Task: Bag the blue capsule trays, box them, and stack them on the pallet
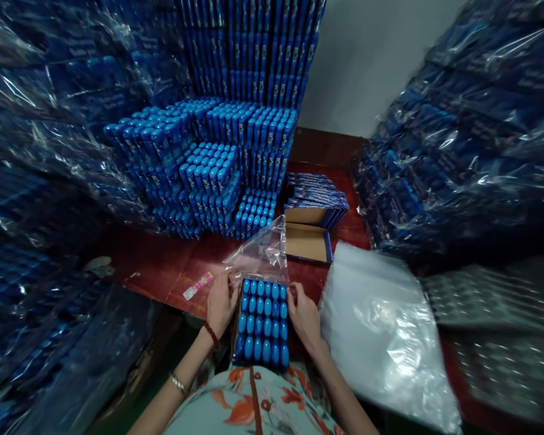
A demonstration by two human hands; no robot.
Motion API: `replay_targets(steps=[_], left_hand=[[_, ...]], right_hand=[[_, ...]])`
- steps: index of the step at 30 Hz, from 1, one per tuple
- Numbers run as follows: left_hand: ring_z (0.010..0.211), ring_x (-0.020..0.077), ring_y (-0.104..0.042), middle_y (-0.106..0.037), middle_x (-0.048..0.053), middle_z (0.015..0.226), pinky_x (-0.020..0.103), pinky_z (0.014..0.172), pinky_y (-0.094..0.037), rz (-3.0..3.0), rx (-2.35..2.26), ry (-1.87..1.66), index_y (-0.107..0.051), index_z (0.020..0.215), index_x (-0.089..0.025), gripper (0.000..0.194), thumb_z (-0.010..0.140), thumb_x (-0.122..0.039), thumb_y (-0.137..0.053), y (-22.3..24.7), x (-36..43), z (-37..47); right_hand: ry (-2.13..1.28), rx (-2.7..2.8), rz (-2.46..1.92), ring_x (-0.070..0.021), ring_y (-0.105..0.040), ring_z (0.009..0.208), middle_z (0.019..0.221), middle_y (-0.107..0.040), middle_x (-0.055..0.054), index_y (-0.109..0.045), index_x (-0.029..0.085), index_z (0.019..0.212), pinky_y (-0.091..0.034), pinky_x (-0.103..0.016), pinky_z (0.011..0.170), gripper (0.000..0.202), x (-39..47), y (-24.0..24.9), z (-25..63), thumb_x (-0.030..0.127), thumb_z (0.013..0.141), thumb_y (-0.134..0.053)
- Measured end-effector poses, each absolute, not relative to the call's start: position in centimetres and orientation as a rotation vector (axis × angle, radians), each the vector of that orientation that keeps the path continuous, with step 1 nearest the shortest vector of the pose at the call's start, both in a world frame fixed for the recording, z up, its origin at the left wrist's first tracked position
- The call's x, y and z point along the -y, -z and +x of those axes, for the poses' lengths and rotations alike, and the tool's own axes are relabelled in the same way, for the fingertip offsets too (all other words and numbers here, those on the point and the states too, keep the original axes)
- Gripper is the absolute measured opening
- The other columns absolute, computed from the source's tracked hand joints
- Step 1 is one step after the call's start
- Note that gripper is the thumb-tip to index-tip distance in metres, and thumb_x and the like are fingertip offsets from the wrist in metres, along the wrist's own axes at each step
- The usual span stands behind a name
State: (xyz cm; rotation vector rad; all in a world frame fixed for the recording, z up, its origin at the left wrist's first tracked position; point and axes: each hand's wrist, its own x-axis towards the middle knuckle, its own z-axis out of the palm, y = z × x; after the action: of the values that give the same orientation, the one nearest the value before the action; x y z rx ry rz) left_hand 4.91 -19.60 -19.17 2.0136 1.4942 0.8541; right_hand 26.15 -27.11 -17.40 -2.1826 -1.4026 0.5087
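Holding the pack, head view: both hands grasp the blue pack (263,326) from its two sides, which looks like steadying it while the film (263,251) is handled at its far end.
Pack: close against the person's front, at the near edge of the table (163,278), blue tops facing up in neat rows.
Left hand (220,300): closed on the far left corner, fingers bent where film meets pack; whether it also pinches film I cannot tell.
Right hand (304,311): closed on the far right corner, fingertips curled in against the side.
Film: spreads from the far end over the table, creased, reaching the open box (307,243); how far it wraps the pack is unclear.
Corners: likely the spots to mind, since thin film could snag there; an even pull from both sides should serve best.
Pressure: firm on the sides, light on the film, so the rows stay square and nothing tears.
Table edge: the pack would probably be steadier with more of it supported.
Bags (376,314): a flat, clear pile beside the right forearm, best not brushed by the elbow.
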Motion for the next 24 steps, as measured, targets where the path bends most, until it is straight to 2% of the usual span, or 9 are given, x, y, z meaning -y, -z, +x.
replay_targets(steps=[3, 6, 11, 17, 21, 24], left_hand=[[0.084, 0.0212, -0.057, -0.061, 0.008, 0.089, 0.036, 0.078, -0.046, 2.09, -1.391, -0.893, -0.056, 0.092, -0.017, 0.016, 0.087, -0.028, -0.044, 18.3, 17.9, 5.8], [0.076, 0.0187, -0.055, -0.058, 0.005, 0.078, 0.031, 0.072, -0.045, 2.063, -1.272, -0.837, -0.052, 0.077, -0.018, 0.016, 0.087, -0.026, -0.043, 17.3, 17.0, 5.8], [0.077, 0.0168, -0.054, -0.057, 0.005, 0.081, 0.028, 0.071, -0.043, 2.111, -1.122, -0.813, -0.052, 0.083, -0.018, 0.015, 0.087, -0.018, -0.037, 16.3, 19.4, 3.9], [0.074, 0.0168, -0.053, -0.058, 0.006, 0.079, 0.028, 0.07, -0.045, 2.188, -1.096, -0.796, -0.054, 0.083, -0.018, 0.021, 0.089, -0.017, -0.034, 16.0, 23.5, 2.3], [0.09, 0.0194, -0.057, -0.062, 0.011, 0.092, 0.033, 0.085, -0.047, 2.312, -0.945, -0.65, -0.058, 0.095, -0.016, 0.029, 0.088, -0.011, -0.031, 17.1, 26.4, 0.0], [0.099, 0.0196, -0.057, -0.062, 0.011, 0.101, 0.034, 0.093, -0.045, 2.362, -0.831, -0.533, -0.058, 0.1, -0.018, 0.029, 0.089, -0.015, -0.031, 19.1, 29.2, -2.5]], right_hand=[[-0.294, 1.567, -2.143, -0.0213, -0.062, 0.087, 0.105, -0.061, -0.01, -0.058, 0.019, 0.099, -0.047, -0.03, 0.07, 0.026, 25.9, 16.5, 26.6, 0.028, 0.089, -0.036], [-0.329, 1.717, -1.949, -0.0195, -0.061, 0.086, 0.095, -0.061, -0.008, -0.057, 0.019, 0.087, -0.049, -0.031, 0.074, 0.023, 25.2, 16.0, 27.3, 0.022, 0.089, -0.034], [-0.364, 1.795, -1.685, -0.0171, -0.061, 0.081, 0.087, -0.061, -0.005, -0.056, 0.021, 0.093, -0.051, -0.03, 0.074, 0.024, 27.9, 15.9, 27.7, 0.013, 0.088, -0.034], [-0.167, 1.996, -1.634, -0.0183, -0.058, 0.081, 0.086, -0.061, -0.007, -0.058, 0.019, 0.098, -0.051, -0.03, 0.072, 0.036, 33.1, 16.3, 26.6, 0.0, 0.078, -0.034], [-0.077, 2.114, -1.602, -0.0192, -0.058, 0.085, 0.09, -0.062, -0.008, -0.057, 0.018, 0.101, -0.05, -0.032, 0.075, 0.036, 36.7, 17.0, 26.1, 0.001, 0.08, -0.033], [-0.135, 2.184, -1.581, -0.0175, -0.058, 0.079, 0.084, -0.062, -0.006, -0.058, 0.02, 0.097, -0.049, -0.028, 0.07, 0.028, 39.4, 17.8, 26.0, 0.008, 0.086, -0.036]])
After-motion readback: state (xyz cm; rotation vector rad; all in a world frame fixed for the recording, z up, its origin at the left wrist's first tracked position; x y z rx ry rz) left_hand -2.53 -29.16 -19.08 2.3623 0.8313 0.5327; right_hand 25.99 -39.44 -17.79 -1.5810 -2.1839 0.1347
